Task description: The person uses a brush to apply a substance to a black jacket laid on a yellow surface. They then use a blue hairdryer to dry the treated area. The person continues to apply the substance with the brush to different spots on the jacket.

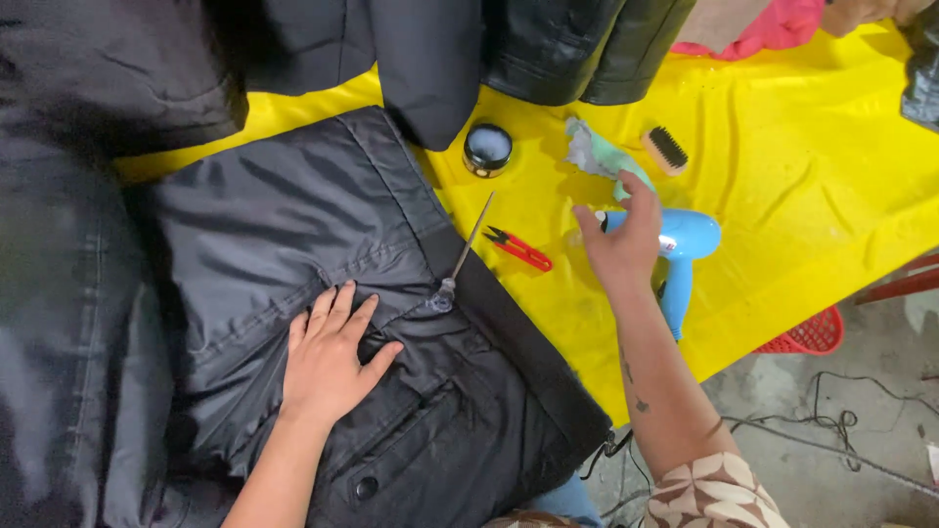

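1. The black jacket is a shiny, quilted garment spread flat over the yellow table cover. Its dark ribbed hem runs diagonally towards the lower right, and a flap pocket with a round snap button lies near the bottom edge. The left hand rests flat on it, fingers spread, just beside a seam.
2. The blue hair dryer is light blue, and lies on the yellow cover to the right of the jacket, its handle pointing down towards the table edge. The right hand rests on its rear end, fingers curled over it.
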